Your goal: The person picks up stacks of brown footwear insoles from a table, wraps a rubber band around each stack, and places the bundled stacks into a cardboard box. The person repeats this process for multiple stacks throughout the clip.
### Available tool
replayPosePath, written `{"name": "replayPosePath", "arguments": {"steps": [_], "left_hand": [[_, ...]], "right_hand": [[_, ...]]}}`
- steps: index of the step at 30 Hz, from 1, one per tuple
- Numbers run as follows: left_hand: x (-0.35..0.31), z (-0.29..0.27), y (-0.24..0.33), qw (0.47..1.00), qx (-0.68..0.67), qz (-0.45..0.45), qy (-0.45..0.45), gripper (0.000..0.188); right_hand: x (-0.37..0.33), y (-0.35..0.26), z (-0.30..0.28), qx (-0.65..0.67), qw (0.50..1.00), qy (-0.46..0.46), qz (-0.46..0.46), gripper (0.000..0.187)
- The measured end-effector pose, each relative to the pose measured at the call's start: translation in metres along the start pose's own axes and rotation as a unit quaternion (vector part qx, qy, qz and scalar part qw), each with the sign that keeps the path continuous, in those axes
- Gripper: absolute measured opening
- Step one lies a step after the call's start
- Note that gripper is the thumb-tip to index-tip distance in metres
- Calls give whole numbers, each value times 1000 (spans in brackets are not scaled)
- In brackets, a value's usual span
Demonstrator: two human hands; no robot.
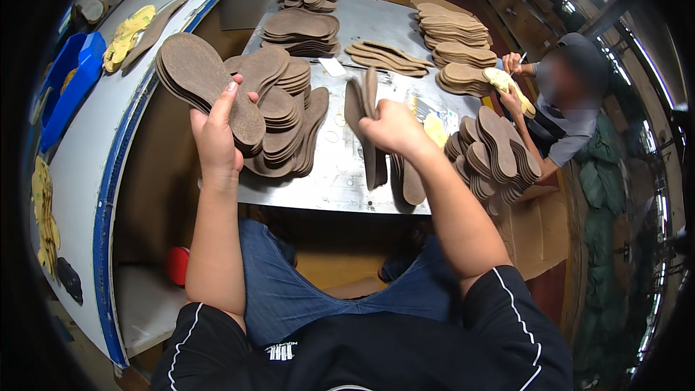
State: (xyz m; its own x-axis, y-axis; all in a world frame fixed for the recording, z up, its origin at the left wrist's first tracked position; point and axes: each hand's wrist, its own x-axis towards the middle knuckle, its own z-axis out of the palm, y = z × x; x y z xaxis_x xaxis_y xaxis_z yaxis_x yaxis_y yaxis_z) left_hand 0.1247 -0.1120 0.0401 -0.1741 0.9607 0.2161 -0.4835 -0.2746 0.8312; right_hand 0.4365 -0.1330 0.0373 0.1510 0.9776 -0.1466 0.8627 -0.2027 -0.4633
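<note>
My left hand (219, 130) is closed round a thick stack of brown insoles (195, 72), raised over the table's left side. The thumb lies across the top insole. Over the middle of the metal table (337, 199), my right hand (397, 129) grips a pair of brown insoles (355, 116), held on edge and slightly smeared by motion. Just right of that pair, another insole (414, 185) lies near the front edge. Beside my left hand, piled insoles (282, 112) rest crosswise on one another.
More insole stacks (300, 25) line the table's far left, with others (452, 29) at the far right. At the right, a co-worker (572, 94) holds a pale yellow insole (510, 88). A blue bin (76, 83) stands on the white, blue-edged side table (94, 195).
</note>
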Motion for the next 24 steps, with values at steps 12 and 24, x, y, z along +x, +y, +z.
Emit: {"name": "replayPosePath", "arguments": {"steps": [12,24], "left_hand": [[-15,25,-12,1000,15,-1,-22,34],[-45,52,-35,952,13,-194,-237,55]], "right_hand": [[-14,17,61,-81,994,-64,25,49],[-92,40,-52,59,988,122,-78,31]]}}
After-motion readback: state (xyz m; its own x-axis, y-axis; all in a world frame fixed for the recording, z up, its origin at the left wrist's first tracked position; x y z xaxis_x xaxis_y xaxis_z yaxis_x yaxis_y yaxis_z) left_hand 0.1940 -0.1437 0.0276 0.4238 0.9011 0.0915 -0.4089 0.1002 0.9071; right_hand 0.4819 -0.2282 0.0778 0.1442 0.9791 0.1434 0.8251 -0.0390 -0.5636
